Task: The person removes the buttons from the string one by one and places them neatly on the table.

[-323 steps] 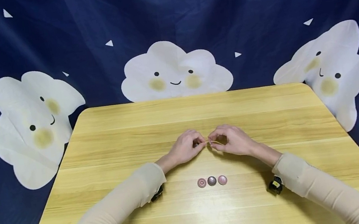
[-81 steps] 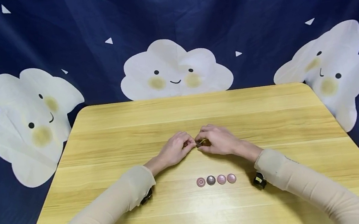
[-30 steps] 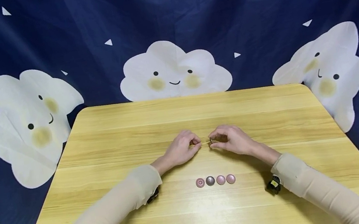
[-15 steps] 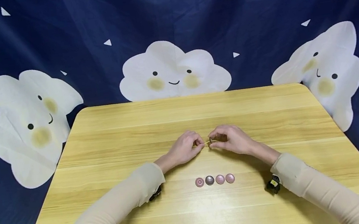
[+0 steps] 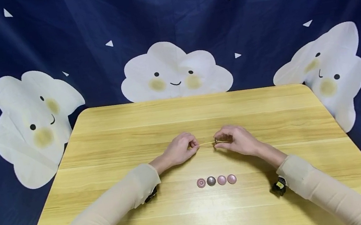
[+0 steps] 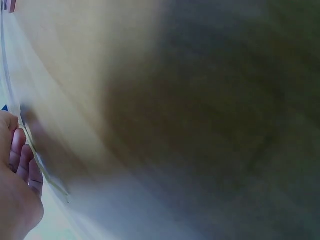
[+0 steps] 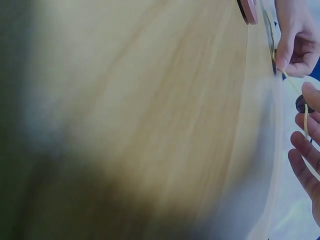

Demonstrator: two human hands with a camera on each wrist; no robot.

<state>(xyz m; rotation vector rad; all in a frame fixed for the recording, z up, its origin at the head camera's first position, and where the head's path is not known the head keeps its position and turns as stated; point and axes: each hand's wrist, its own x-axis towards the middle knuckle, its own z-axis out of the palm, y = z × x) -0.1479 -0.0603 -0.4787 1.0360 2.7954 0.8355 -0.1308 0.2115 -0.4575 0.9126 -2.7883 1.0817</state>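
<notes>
A thin yellow string [image 5: 206, 143] stretches between the two hands above the table. My left hand [image 5: 180, 150] pinches it between thumb and forefinger; a free end of the string [image 6: 55, 186] trails past the curled fingers in the left wrist view. My right hand [image 5: 240, 141] pinches a dark button [image 5: 216, 142] by its edge. In the right wrist view the string passes through this dark button [image 7: 301, 103], and a short tail hangs on the palm side. In front of the hands lies a row of several buttons: a ringed pink one [image 5: 201, 183], a dark one [image 5: 211, 181] and plain pink ones [image 5: 227, 180].
The light wooden table [image 5: 126, 129] spreads out around the hands. Behind it hangs a dark blue cloth [image 5: 87, 17] with white smiling clouds [image 5: 172, 60]. A small black wrist camera [image 5: 279, 186] sits under the right sleeve.
Since the oldest frame, the row has gained a pink button at its right end, and the right hand now holds a dark button. Just now the hands moved apart, baring more string.
</notes>
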